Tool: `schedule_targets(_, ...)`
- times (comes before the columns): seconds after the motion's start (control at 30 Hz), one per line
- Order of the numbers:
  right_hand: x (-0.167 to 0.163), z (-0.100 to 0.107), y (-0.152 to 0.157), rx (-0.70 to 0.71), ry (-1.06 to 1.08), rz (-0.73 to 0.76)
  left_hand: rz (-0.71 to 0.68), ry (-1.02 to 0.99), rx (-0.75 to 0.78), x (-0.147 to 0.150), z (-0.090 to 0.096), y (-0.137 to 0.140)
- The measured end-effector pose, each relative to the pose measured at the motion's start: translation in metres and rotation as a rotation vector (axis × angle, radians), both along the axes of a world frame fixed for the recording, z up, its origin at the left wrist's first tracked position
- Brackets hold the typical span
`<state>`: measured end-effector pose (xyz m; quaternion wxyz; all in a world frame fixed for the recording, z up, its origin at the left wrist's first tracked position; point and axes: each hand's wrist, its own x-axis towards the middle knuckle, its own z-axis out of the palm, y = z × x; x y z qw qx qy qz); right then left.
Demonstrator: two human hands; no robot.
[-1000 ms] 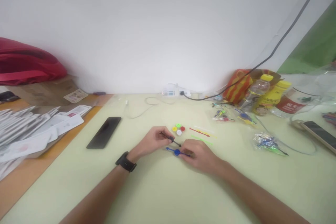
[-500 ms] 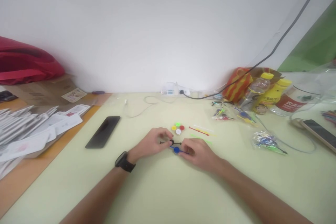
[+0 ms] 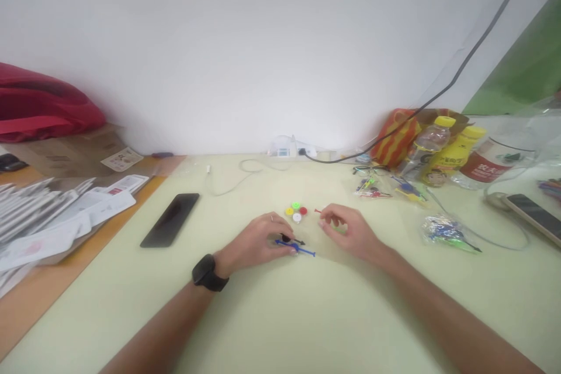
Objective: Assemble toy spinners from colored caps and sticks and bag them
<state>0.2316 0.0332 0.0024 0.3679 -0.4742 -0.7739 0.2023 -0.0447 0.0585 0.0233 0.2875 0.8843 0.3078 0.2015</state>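
My left hand [image 3: 263, 236], with a black watch at its wrist, pinches a blue plastic arrow [image 3: 307, 252] between thumb and fingers. A black arrow [image 3: 300, 241] with a round hub lies right behind the blue one, at the same fingertips. Above a red arrow [image 3: 317, 211], my right hand [image 3: 350, 231] has its fingers bent and a gap by the thumb. Most of that red arrow is hidden under the hand, and a bit of green shows through the gap. Small round discs sit just beyond: green [image 3: 295, 205], yellow [image 3: 289, 211], red [image 3: 303, 211] and white [image 3: 297, 218].
A black phone [image 3: 170, 220] lies left on the pale table. To the right are clear bags of coloured pieces [image 3: 447, 234], bottles [image 3: 453, 155] and another phone [image 3: 534, 219]. White packets [image 3: 87, 210] are stacked at far left. A black cable [image 3: 394, 134] runs along the wall.
My right hand has let go of the blue arrow's end and moved right and up, over the red arrow. My left fingers now hold the blue arrow beside the black one.
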Motion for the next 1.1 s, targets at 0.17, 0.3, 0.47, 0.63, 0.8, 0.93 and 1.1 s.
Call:
schedule_targets(0.17, 0.032, 0.014, 0.011, -0.158, -0.274, -0.049, 0.045, 0.027, 0.071, -0.013, 0.0, 0.01)
schedule_targets(0.3, 0.042, 0.019, 0.012, -0.252, -0.345, 0.006, 0.146, 0.046, 0.134, -0.034, 0.0, 0.028)
schedule_targets(0.47, 0.04, 0.017, 0.011, -0.282, -0.343, 0.042, 0.262, 0.082, 0.207, -0.055, -0.005, 0.045)
schedule_targets(0.63, 0.037, 0.013, 0.009, -0.226, -0.311, 0.064, 0.369, 0.057, 0.337, -0.048, -0.008, 0.039)
schedule_targets(0.8, 0.033, 0.016, 0.007, -0.153, -0.242, 0.041, 0.337, 0.075, 0.441, -0.019, -0.011, 0.022)
schedule_targets(0.93, 0.03, 0.017, 0.006, -0.128, -0.247, -0.012, 0.302, 0.104, 0.419, 0.006, -0.009, 0.016)
schedule_targets(1.1, 0.028, 0.011, 0.009, -0.005, -0.254, -0.011, 0.295, 0.2, 0.384, 0.036, -0.004, 0.034)
